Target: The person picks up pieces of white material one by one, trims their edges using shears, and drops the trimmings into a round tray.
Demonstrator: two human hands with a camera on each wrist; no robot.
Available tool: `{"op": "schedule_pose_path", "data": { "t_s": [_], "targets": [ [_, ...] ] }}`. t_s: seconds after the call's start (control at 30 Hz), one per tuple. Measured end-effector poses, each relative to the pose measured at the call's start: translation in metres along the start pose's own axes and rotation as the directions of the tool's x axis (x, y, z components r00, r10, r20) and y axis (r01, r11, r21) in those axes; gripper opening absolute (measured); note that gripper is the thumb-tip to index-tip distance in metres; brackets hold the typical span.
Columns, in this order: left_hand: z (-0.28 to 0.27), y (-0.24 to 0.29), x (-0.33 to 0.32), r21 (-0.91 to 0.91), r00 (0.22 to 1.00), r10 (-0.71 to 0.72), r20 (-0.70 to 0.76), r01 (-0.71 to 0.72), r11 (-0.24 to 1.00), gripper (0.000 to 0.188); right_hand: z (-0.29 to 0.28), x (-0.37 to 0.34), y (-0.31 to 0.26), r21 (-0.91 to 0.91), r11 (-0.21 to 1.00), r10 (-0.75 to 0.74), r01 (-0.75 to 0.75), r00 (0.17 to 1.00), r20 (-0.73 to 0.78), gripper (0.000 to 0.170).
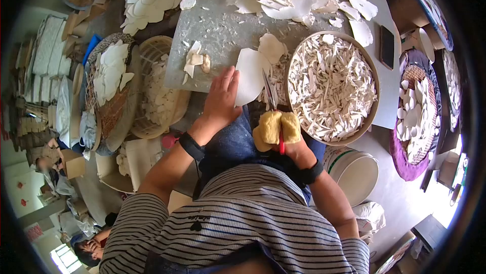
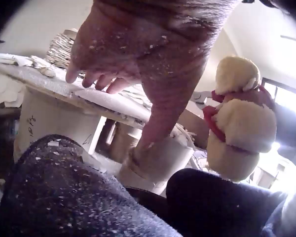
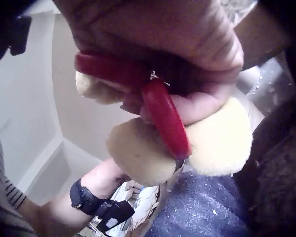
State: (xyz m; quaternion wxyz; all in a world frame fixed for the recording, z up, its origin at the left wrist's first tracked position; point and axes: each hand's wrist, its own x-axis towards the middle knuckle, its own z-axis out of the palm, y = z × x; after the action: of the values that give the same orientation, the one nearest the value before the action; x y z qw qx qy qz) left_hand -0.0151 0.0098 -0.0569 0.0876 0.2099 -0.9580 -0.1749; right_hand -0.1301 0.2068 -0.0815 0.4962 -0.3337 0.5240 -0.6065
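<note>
In the head view my left hand [image 1: 221,97] lies with extended fingers at the table's near edge, its fingertips by a large white flat piece [image 1: 250,76]. The left wrist view shows that hand [image 2: 143,54] with its fingers spread over the edge. My right hand [image 1: 298,153] grips red-handled scissors [image 1: 270,90], padded with yellow foam [image 1: 271,124], blades pointing at the table and slightly apart. In the right wrist view the fingers of my right hand [image 3: 187,59] curl round the red handles [image 3: 165,118]. A smaller pale piece [image 1: 272,48] lies beside the large one.
A round tray [image 1: 376,92] of cut strips stands right of the scissors. Stacked flat pieces [image 1: 293,1] cover the table's far side, with a phone [image 1: 387,47] at right. Baskets [image 1: 147,132] stand left, a white bucket [image 1: 357,173] below right. Another person [image 1: 88,248] is at lower left.
</note>
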Motion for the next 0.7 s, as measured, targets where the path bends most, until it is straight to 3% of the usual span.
{"op": "schedule_pose_path", "data": {
  "t_s": [0.03,0.07,0.1,0.13,0.17,0.2,0.23,0.27,0.37,0.4,0.47,0.53,0.6,0.67,0.7],
  "targets": [
    [-0.003,-0.003,0.000,-0.031,1.000,0.009,-0.012,-0.009,0.999,0.066,0.005,-0.003,-0.001,0.085,0.995,-0.048,0.051,0.998,-0.040,0.049],
    [-0.006,-0.007,0.000,-0.105,0.996,0.015,-0.083,-0.023,0.994,0.059,0.007,-0.006,-0.001,0.249,0.968,0.051,-0.037,0.998,-0.049,0.057],
    [-0.009,-0.013,0.000,-0.177,0.988,0.016,-0.153,-0.043,0.983,0.052,0.009,-0.010,-0.005,0.351,0.933,0.109,-0.082,0.992,-0.059,0.043],
    [-0.011,-0.016,0.000,-0.248,0.975,0.011,-0.223,-0.068,0.966,0.045,0.005,-0.013,0.002,0.390,0.910,0.146,-0.140,0.989,0.015,0.048],
    [-0.022,-0.012,0.001,-0.324,0.945,-0.147,-0.292,0.047,0.945,0.028,0.000,-0.015,0.009,0.423,0.884,0.177,-0.199,0.980,0.091,0.053],
    [-0.027,-0.022,0.000,-0.567,0.912,-0.351,-0.212,0.178,0.804,0.024,-0.001,-0.018,0.015,0.468,0.867,0.148,-0.173,0.985,0.090,0.050],
    [-0.035,-0.028,0.001,-0.758,0.851,-0.519,-0.080,0.286,0.586,0.022,0.000,-0.019,0.014,0.521,0.832,0.169,-0.188,0.982,0.083,0.049],
    [-0.038,-0.028,0.003,-0.943,0.799,-0.600,-0.038,0.170,0.286,0.022,0.001,-0.019,0.013,0.573,0.795,0.191,-0.201,0.978,0.078,0.048],
    [-0.055,-0.025,-0.003,-0.982,0.824,-0.535,0.186,0.175,-0.072,0.025,0.004,-0.017,0.004,0.355,0.904,0.234,-0.239,0.971,0.056,0.046],
    [-0.054,-0.025,-0.004,-0.981,0.843,-0.502,0.192,0.181,-0.072,0.033,0.004,-0.017,0.004,0.324,0.920,0.213,-0.219,0.976,0.054,0.045],
    [-0.054,-0.017,-0.008,-0.980,0.845,-0.501,0.190,0.193,-0.047,0.037,0.006,-0.016,0.017,0.667,0.721,0.209,-0.185,0.977,0.045,0.051],
    [-0.055,-0.009,-0.012,-0.978,0.847,-0.494,0.196,0.203,-0.039,0.040,0.009,-0.019,0.017,0.380,0.922,0.090,-0.073,0.996,-0.025,0.045],
    [-0.058,-0.002,-0.015,-0.977,0.851,-0.483,0.204,0.209,-0.045,0.042,0.009,-0.019,0.003,0.086,0.996,-0.011,0.011,1.000,0.009,0.038],
    [-0.058,0.007,-0.016,-0.974,0.849,-0.483,0.213,0.221,-0.042,0.045,0.010,-0.019,0.010,0.212,0.973,0.094,-0.089,0.995,-0.013,0.036],
    [-0.058,0.010,-0.016,-0.973,0.848,-0.484,0.215,0.226,-0.037,0.047,0.008,-0.017,0.013,0.345,0.929,0.120,-0.134,0.991,0.062,0.037]
  ]
}}
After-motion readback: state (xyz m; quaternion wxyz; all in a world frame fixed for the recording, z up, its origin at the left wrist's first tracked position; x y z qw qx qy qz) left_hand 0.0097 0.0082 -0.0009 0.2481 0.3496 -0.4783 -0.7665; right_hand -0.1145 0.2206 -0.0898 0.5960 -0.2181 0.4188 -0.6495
